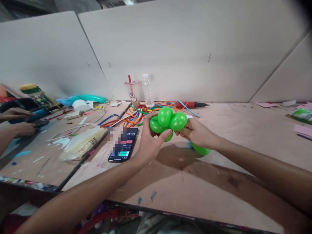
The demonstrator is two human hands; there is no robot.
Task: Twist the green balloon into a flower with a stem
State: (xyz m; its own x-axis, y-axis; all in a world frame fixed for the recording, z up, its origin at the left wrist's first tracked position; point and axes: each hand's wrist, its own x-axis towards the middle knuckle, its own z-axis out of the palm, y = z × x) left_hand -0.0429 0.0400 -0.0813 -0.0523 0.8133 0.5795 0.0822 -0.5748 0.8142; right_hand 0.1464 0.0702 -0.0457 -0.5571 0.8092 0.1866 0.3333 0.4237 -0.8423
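Observation:
A green balloon [165, 117], twisted into several round bubbles, is held above the table in front of me. My left hand [152, 138] wraps round the bubbles from the left, its thumb pressed on the near side. At the right of the cluster, my right hand [196, 131] is closed on the balloon, fingers pinched by the bubbles. A longer green section shows below that hand, partly hidden by it. To the left of my left hand a phone [123, 144] lies on the table with 00:36 on its screen.
Loose uninflated balloons [133, 118] lie in a pile behind the phone. A lidded cup [133, 94], a clear bottle [147, 89] and a red hand pump [187, 104] stand or lie near the wall. A plastic packet [84, 143] lies left; another person's hands [20, 122] are at far left.

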